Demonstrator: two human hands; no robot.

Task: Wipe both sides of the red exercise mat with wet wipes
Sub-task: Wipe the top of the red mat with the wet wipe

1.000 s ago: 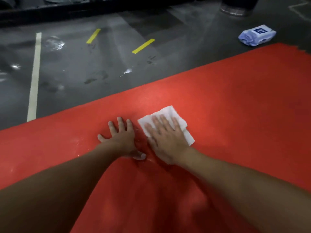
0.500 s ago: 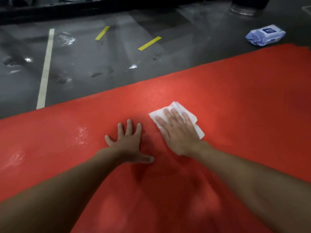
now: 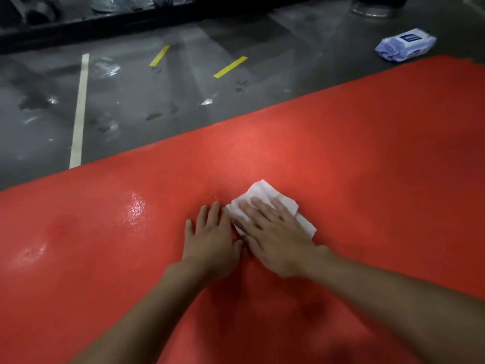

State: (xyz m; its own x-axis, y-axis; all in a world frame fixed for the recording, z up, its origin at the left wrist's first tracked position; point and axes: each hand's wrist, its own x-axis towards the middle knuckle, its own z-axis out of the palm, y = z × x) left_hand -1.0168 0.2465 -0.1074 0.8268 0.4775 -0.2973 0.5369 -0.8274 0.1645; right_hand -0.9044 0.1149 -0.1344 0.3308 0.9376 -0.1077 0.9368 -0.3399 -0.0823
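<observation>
I see one red mat (image 3: 341, 153) lying flat on the grey floor (image 3: 157, 101), textured, with glossy wet patches on its left part. One white wet wipe (image 3: 259, 191) sits mid-mat. My right hand (image 3: 275, 240) presses on it, fingers straight, nothing clenched. My left hand (image 3: 210, 237) is just beside it, palm down on the mat, holding nothing. One wipes pack (image 3: 405, 44) is on the floor past the mat's far right corner. Two yellow tape strips (image 3: 230, 67) lie beyond the mat's far edge.

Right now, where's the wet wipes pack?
Head view, far upper right: the wet wipes pack lies on the grey floor, just beyond the red mat's far edge.
</observation>
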